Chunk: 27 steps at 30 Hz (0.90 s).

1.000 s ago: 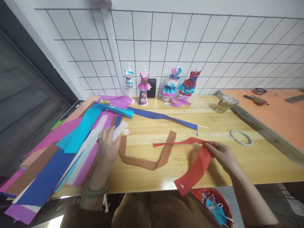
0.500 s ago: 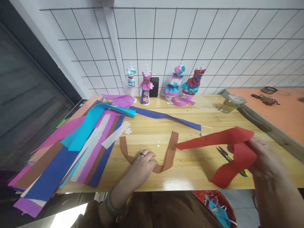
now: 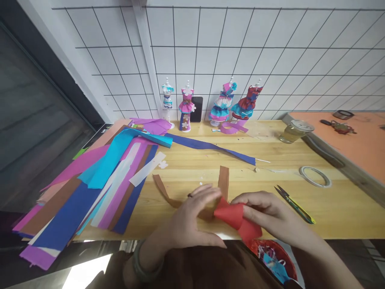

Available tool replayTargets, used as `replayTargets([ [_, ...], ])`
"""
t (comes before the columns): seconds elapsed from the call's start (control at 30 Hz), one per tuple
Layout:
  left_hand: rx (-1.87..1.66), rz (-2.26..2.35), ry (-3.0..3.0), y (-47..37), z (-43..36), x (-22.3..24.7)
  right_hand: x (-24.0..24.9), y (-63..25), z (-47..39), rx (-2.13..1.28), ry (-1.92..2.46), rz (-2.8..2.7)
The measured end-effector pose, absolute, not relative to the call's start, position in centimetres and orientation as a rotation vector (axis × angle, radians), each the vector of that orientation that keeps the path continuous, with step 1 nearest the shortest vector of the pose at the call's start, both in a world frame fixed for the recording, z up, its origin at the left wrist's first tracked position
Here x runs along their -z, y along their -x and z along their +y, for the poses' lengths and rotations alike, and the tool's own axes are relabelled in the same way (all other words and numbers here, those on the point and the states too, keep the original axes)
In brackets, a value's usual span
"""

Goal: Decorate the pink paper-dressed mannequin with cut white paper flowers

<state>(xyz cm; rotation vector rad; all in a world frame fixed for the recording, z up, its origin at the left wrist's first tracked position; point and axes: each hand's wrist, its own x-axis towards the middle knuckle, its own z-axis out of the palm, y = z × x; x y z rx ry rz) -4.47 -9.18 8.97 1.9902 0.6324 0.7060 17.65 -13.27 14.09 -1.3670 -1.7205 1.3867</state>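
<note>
Red crepe strip point(image 3: 233, 214), crinkled, folded, both hands

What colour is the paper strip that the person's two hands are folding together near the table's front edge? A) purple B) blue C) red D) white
C: the left hand and right hand meet on a folded red paper strip over the wooden table.

No words, numbers or signs could be read anywhere. A black sheet point(image 3: 101, 131) at the far left of the tabletop point(image 3: 331, 208) had some small white marks, but they were too tiny and blurry to read.
</note>
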Motion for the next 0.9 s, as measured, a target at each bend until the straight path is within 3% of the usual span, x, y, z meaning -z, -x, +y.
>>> replayTargets([
  [0.17,-0.715,0.632,-1.733,5.0,-9.2,-9.6,-14.3,-17.0,-12.9,-0.965,1.468,-1.989],
  [0.37,-0.557,0.667,-1.457,10.2,-8.3,-9.3,-10.8,-17.9,-12.3,-0.420,1.622,-2.333],
  [0.53,-0.412,0.904,-1.484,14.2,-7.8,-9.1,-7.1,-19.6,-12.5,-0.271,1.756,-2.420],
  [0.67,-0.182,1.113,-1.641,16.1,-7.1,-7.8,-5.9,-20.1,-12.4,-0.499,1.831,-2.372],
  [0.9,-0.143,1.245,-1.763,15.1,-6.1,-6.0,-6.9,-18.3,-10.0,-1.055,1.869,-2.333],
])
